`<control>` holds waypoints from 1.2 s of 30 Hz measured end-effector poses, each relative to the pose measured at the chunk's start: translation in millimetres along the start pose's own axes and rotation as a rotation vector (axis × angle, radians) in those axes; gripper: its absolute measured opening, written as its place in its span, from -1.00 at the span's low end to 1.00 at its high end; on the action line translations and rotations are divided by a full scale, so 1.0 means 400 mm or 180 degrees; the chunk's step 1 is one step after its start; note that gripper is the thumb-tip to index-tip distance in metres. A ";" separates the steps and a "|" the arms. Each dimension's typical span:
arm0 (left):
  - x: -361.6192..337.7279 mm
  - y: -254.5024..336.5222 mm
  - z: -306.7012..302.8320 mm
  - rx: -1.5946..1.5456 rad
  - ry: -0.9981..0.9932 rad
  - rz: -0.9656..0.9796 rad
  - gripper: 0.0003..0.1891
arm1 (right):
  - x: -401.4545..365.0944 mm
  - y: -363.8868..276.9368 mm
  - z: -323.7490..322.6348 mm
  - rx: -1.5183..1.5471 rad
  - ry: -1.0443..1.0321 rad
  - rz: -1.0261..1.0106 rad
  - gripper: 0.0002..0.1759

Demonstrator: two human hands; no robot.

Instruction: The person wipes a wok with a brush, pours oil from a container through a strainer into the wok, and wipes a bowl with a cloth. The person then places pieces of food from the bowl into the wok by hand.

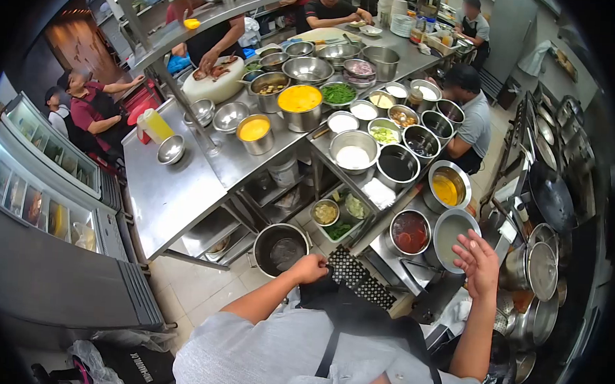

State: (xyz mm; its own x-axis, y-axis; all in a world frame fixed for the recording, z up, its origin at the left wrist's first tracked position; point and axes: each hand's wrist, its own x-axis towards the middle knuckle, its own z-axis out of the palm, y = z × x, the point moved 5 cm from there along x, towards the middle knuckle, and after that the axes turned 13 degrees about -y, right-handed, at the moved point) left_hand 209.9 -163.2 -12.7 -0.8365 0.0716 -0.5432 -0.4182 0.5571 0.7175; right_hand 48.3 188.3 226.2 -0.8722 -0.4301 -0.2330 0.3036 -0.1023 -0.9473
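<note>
My left hand (310,268) is closed in front of my waist, its fingers curled beside the dark apron (340,300); whatever they may hold is hidden. Just beyond it, a large deep metal pot (271,245) stands on the floor with a dark inside. Raised at the right, my right hand (479,263) has its fingers apart and nothing in it. It overlaps the rim of a metal pot of greyish liquid (450,232) in this view. Beside that are a pot of red sauce (410,232) and a pot of yellow liquid (447,190).
Steel counters (176,210) carry many pots and bowls, among them yellow sauce (300,98) and chopped greens (339,93). A perforated black mat (359,276) lies on the floor. Pans (553,196) line the right side. A person (469,110) crouches beyond the pots; others work behind.
</note>
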 end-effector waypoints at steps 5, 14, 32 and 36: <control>-0.043 -0.105 -0.070 -0.0300 0.0373 -0.0061 -0.60 | 0.094 -0.008 0.129 -0.0124 -0.0264 0.0051 -0.48; -0.158 -0.363 -0.222 -0.1136 0.0985 -0.0260 -0.53 | 0.294 0.093 0.502 -0.0192 -0.1097 0.0599 -0.49; -0.316 -0.641 -0.777 -0.0307 0.4812 -0.1710 -0.27 | 0.748 -0.074 1.098 -0.2142 -0.2481 -0.0445 -0.56; -0.255 -0.605 -0.791 -0.0180 0.4429 -0.2742 -0.21 | 0.891 -0.351 1.277 -0.2320 -0.2077 -0.2289 -0.57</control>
State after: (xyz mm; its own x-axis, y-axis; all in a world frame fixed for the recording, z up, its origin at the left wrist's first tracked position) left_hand 284.4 -567.3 7.1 -0.0060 -1.0000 -0.0023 -0.8882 0.0043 0.4595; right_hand -109.1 -408.9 388.5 -0.3320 -0.8749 0.3525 -0.6405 -0.0653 -0.7652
